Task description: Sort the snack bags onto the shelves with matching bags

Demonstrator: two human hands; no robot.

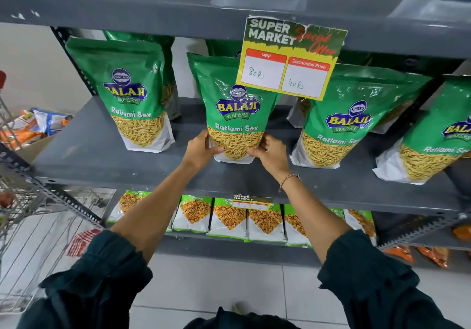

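**A:** What is shown on the shelf?

**B:** A green Ratlami Sev bag (235, 114) is held upright on the grey middle shelf (86, 150), near its front edge. The left hand (201, 148) is closed on the bag's lower left edge and the right hand (270, 154) on its lower right edge. Matching green bags are stood on either side: the left neighbour bag (127, 94) well apart, the right neighbour bag (344, 122) nearer. A yellow price card (288, 58) is hung from the shelf above and overlaps the held bag's upper right corner.

**A:** So the bag is in the right place?

**B:** It appears so; the same label is read on all the bags in that row. On the shelf below, a different snack is displayed, the Garam bags (229, 216).

**A:** How should the step be finished well?

**B:** The white base should probably be flattened against the shelf so the bag stands unaided, with the label faced forward and lined up with its neighbours. The grip should be eased off both sides together, since a soft pouch is likely to topple if released unevenly.
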